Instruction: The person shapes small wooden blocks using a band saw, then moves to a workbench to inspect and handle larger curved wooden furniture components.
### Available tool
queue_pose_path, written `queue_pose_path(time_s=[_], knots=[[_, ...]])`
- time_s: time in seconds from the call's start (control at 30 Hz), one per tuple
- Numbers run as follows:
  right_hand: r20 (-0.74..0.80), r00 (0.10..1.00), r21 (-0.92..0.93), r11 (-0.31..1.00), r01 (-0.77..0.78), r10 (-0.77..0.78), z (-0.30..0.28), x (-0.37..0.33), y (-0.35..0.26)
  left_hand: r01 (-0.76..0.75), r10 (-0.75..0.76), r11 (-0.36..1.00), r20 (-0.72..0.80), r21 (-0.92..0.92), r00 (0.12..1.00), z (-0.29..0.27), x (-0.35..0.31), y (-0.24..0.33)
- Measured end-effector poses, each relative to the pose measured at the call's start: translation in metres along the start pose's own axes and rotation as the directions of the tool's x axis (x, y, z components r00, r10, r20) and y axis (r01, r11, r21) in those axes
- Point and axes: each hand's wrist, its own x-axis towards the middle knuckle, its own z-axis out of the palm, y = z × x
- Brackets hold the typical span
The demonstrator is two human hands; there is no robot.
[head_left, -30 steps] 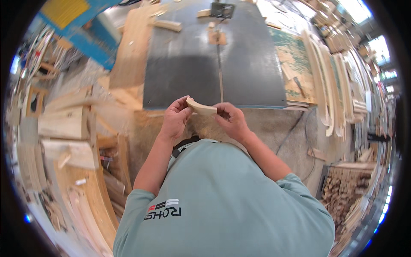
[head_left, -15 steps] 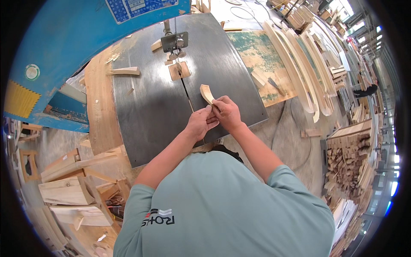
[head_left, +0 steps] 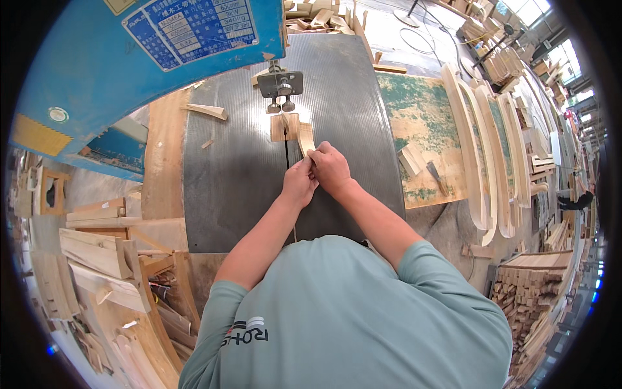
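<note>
A short curved piece of wood (head_left: 306,137) lies low over the dark ridged table (head_left: 236,188) of a blue band saw (head_left: 91,78). Its far end is beside the wooden insert (head_left: 277,129) around the blade, just to the right of the slot. My left hand (head_left: 299,184) is closed at the piece's near end, fingers pinched together. Pressed against it, my right hand (head_left: 332,170) grips the same end from the right. The fingertips partly hide that end. Above the insert hangs the metal blade guide (head_left: 281,84); whether blade and wood touch, I cannot tell.
A wooden offcut (head_left: 208,111) sits on the table's left side, with a smaller scrap nearer. To the right, a worn green board (head_left: 421,117) carries a wood block and a bladed tool (head_left: 437,178). Long curved strips (head_left: 468,149) lie beyond. Stacked timber (head_left: 97,253) fills the lower left.
Both hands have moved forward and slightly left with the curved wood, from the table's near right area up to the insert. The view has shifted as well.
</note>
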Motion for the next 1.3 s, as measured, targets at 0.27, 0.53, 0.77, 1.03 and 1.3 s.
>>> queue_pose_path(time_s=[0.27, 0.53, 0.77, 1.03, 1.3], knots=[[0.023, 1.0, 0.018, 1.0, -0.011, 0.011, 0.019, 0.026, 0.011, -0.074, 0.071, 0.997, -0.153, -0.013, 0.986, -0.009, 0.033, 0.003], [0.065, 0.997, 0.018, 0.999, -0.041, 0.04, 0.034, 0.041, 0.005, -0.077, 0.06, 0.995, -0.243, -0.061, 0.968, -0.015, 0.041, 0.019], [0.137, 0.986, 0.002, 0.995, -0.096, 0.094, 0.036, 0.05, -0.009, -0.064, 0.048, 0.996, -0.237, -0.06, 0.97, -0.026, 0.039, 0.032], [0.205, 0.969, -0.016, 0.991, -0.136, 0.136, 0.037, 0.053, -0.012, -0.035, 0.013, 0.996, -0.249, -0.083, 0.968, -0.023, 0.035, 0.039], [0.21, 0.973, -0.046, 0.995, -0.088, 0.096, 0.035, 0.055, -0.015, -0.044, 0.017, 0.992, -0.221, -0.118, 0.975, -0.031, 0.038, 0.036]])
